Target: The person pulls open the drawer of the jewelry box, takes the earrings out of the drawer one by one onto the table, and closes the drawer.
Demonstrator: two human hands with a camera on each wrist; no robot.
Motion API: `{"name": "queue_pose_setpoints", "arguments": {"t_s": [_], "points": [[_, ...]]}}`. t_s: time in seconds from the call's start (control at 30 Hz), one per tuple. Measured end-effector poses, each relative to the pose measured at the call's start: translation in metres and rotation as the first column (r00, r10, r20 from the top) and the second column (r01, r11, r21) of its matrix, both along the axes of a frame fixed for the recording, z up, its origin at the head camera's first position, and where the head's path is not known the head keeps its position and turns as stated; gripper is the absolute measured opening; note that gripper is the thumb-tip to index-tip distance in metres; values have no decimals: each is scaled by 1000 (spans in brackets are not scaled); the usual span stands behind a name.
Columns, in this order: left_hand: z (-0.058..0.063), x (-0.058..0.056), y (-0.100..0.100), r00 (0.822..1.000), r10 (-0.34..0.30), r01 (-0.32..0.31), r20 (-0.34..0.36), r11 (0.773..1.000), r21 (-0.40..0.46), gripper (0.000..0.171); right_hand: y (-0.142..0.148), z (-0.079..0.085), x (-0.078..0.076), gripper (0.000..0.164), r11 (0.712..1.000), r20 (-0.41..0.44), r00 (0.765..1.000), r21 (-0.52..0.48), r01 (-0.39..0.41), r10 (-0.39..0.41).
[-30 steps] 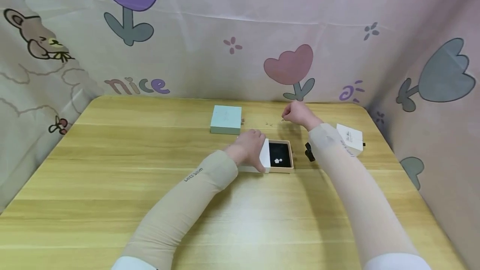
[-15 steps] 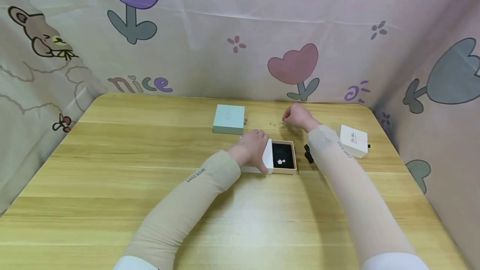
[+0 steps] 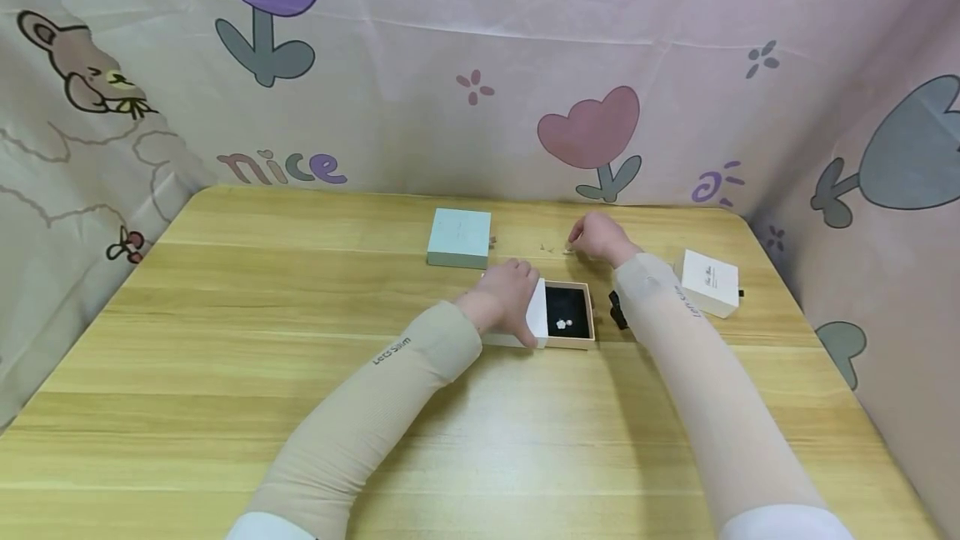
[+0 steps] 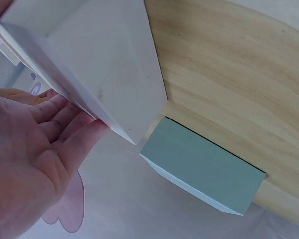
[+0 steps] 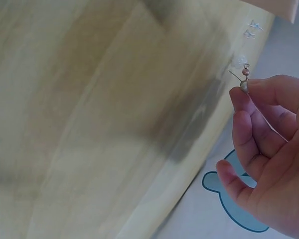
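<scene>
Worktop (image 3: 525, 440): yellow wood grain, glossy.
Cloth walls (image 3: 420, 65): pastel prints — flowers (image 3: 588, 133), bear (image 3: 93, 73).
My left hand (image 3: 504, 294): grips part-open white box (image 4: 104, 59), mid-worktop.
My right hand (image 3: 602, 238): pinches jewellery piece (image 5: 244, 86) near far edge.

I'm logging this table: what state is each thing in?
Front white box: drawer partly out
Teal box: closed
Rightmost white box: closed
White pieces: lying in drawer
Loose pieces: lying on table
Black item: unclear
Left hand: gripping front white box
Right hand: pinching jewelry piece
</scene>
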State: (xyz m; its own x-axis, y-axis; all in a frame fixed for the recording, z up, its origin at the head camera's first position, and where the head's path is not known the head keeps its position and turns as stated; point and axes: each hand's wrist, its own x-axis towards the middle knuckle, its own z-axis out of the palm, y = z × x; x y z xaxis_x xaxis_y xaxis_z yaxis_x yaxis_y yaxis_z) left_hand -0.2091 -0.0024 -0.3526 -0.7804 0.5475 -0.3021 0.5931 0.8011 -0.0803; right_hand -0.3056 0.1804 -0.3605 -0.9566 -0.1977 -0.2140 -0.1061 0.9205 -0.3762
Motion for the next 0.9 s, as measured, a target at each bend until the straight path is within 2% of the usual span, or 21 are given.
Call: {"name": "queue_pose_setpoints", "arguments": {"t_s": [0.5,0.9], "points": [[-1,-1,0,1000,-8,8,-14,1000,-12,100,-1,-7,-1,14,999,-18,1000,37,-7,8],[-1,-1,0,1000,-6,6,-6,1000,-2,100,2,-8,2,13,1000,18,1000,15,-4,4]]}}
